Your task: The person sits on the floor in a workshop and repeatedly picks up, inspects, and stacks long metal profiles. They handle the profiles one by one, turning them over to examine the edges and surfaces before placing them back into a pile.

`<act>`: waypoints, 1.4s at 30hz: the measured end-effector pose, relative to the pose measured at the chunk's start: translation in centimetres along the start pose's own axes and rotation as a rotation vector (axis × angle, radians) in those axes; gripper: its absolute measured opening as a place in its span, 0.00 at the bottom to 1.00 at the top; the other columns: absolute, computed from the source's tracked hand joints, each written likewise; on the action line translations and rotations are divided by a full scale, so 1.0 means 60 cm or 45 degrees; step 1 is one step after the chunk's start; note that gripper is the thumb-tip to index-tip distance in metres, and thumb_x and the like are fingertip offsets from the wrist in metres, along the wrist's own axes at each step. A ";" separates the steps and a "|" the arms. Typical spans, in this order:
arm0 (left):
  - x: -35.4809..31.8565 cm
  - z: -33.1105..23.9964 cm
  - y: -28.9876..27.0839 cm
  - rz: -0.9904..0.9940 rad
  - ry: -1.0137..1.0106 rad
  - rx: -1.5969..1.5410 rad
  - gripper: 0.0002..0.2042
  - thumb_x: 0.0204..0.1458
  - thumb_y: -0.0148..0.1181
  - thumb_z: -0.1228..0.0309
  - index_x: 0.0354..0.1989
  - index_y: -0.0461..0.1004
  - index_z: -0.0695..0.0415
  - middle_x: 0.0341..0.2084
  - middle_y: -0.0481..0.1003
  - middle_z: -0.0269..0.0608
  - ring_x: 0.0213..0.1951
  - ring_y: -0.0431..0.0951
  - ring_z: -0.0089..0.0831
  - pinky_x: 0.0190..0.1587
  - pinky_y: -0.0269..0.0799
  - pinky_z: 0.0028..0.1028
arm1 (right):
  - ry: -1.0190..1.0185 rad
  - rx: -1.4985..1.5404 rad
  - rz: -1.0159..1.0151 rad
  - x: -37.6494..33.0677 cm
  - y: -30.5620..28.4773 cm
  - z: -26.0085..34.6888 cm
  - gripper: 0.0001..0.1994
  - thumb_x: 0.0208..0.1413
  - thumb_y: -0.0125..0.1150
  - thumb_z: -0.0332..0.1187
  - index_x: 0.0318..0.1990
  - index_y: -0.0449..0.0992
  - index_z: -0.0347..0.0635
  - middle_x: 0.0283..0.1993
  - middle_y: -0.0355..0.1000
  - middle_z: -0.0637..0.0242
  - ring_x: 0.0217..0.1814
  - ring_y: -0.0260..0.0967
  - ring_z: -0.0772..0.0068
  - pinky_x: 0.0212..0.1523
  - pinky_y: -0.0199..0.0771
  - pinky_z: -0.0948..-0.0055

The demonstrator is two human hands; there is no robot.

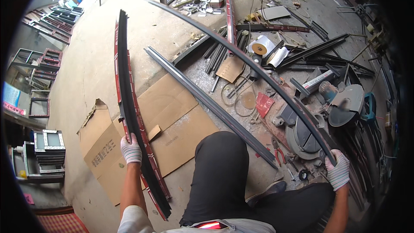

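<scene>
Gripping a red-and-black profile (125,73), the left hand (131,149) hangs over cardboard (185,136). The right hand (337,171) clamps a long dark strip (269,79).

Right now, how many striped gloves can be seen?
2: one striped glove on the left hand, holding the red-and-black profile; another on the right hand, holding the long dark strip. Others may be hidden.

Flattened cardboard (185,140) lies left of red-handled pliers (276,147).
</scene>
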State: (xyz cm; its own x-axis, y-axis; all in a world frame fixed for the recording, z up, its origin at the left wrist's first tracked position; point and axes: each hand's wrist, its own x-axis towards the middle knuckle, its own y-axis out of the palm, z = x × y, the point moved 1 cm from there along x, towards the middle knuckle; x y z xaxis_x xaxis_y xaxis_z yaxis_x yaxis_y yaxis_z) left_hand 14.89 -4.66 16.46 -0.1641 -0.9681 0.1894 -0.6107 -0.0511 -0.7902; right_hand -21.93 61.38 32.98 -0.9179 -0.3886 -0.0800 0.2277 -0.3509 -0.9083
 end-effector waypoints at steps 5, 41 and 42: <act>-0.046 -0.036 -0.056 -0.002 0.188 0.062 0.14 0.62 0.65 0.62 0.43 0.77 0.62 0.32 0.75 0.49 0.34 0.76 0.44 0.42 0.73 0.40 | -0.016 0.006 -0.226 -0.035 -0.022 -0.042 0.17 0.61 0.68 0.40 0.48 0.77 0.35 0.39 0.76 0.53 0.42 0.75 0.55 0.46 0.74 0.60; -0.210 -0.543 -0.179 0.504 2.226 -0.226 0.27 0.42 0.74 0.64 0.52 0.76 0.58 0.40 0.73 0.42 0.43 0.77 0.43 0.51 0.74 0.43 | -0.061 -0.384 -0.576 -0.317 -0.255 -0.087 0.21 0.55 0.65 0.25 0.58 0.73 0.36 0.54 0.74 0.53 0.56 0.73 0.50 0.60 0.70 0.60; -0.217 -0.552 -0.178 0.549 2.269 -0.241 0.27 0.41 0.74 0.64 0.52 0.76 0.58 0.40 0.73 0.42 0.44 0.77 0.43 0.51 0.74 0.43 | -0.052 -0.376 -0.553 -0.326 -0.258 -0.091 0.21 0.55 0.65 0.25 0.57 0.73 0.36 0.54 0.74 0.53 0.56 0.73 0.50 0.60 0.70 0.60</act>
State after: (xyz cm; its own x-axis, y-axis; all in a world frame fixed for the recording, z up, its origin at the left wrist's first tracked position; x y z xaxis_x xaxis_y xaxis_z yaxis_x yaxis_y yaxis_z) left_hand -2.11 16.63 41.71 -0.7637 0.4783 0.4336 -0.3567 0.2473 -0.9009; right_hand -9.29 79.07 46.38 -0.8927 -0.2957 0.3402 -0.2774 -0.2345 -0.9317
